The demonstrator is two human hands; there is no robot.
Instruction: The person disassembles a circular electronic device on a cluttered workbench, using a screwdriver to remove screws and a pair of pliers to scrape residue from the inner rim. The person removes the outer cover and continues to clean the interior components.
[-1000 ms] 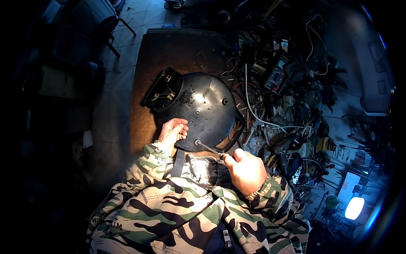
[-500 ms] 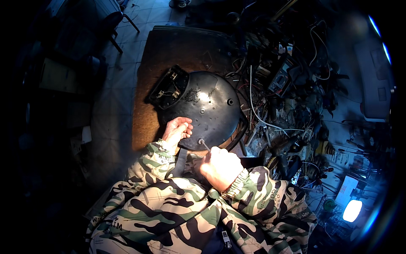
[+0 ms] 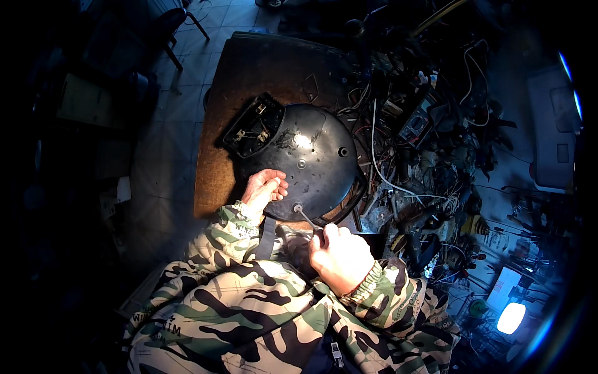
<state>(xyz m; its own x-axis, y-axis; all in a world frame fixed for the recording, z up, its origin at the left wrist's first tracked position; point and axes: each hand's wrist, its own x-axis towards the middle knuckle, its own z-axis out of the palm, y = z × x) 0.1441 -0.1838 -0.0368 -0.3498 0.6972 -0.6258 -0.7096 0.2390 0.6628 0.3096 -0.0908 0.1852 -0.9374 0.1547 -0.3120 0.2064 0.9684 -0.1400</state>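
Right hand gripped a screwdriver, tip on the near rim of the round black housing lying on the brown table. Left hand, fingers curled, pressed that rim, apparently holding nothing. Wires cluttered the right.

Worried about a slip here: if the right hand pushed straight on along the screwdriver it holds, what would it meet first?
The right hand points its thin metal screwdriver up-left; the tip already seems to sit on the round black metal cover, so that comes first. The left hand rests just beside that line.
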